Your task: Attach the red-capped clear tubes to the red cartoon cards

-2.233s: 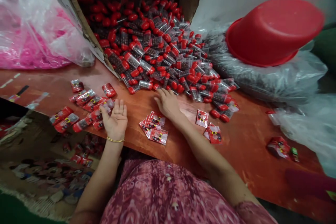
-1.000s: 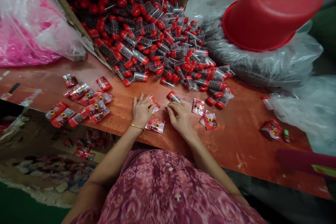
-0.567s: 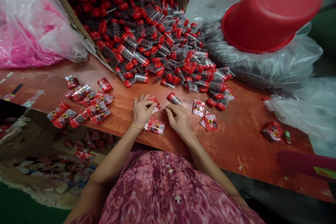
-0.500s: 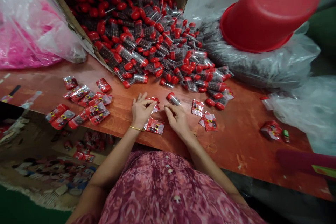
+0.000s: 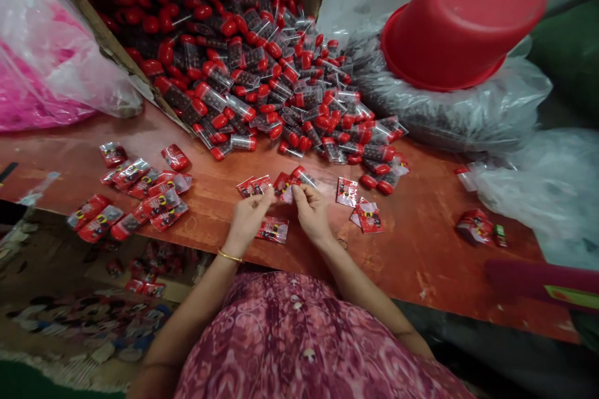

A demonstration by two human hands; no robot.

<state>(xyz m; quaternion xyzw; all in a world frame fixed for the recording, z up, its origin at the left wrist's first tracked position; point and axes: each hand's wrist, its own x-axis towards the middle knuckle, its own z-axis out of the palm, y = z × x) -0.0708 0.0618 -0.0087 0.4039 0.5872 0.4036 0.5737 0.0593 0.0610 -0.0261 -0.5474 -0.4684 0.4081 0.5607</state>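
Between my two hands is a small red printed plastic sleeve [image 5: 282, 186], held up over the table. My left hand [image 5: 250, 215] pinches its left side, and a gold bangle circles that wrist. The sleeve's right edge is in the closed fingertips of my right hand [image 5: 309, 212]. Just beyond that hand lies a clear tube with a red cap [image 5: 303, 177], partly covered by the sleeve and fingers. More flat sleeves [image 5: 273, 229] rest close to my left hand, and others [image 5: 347, 191] to the right of my right hand.
A cardboard box [image 5: 100, 31] on its side spills a heap of red-capped tubes [image 5: 281, 93] over the table [image 5: 421, 249]. Wrapped tubes [image 5: 145, 190] lie at left. A red tub [image 5: 463, 25] sits upside down on a plastic bag [image 5: 440, 118]. A pink-filled bag [image 5: 51, 68] stands far left.
Both hands now hold a red sleeve between them; earlier the right hand's fingertips were apart from the sleeves. My left hand's fingers have drawn together. The whole view has shifted slightly.
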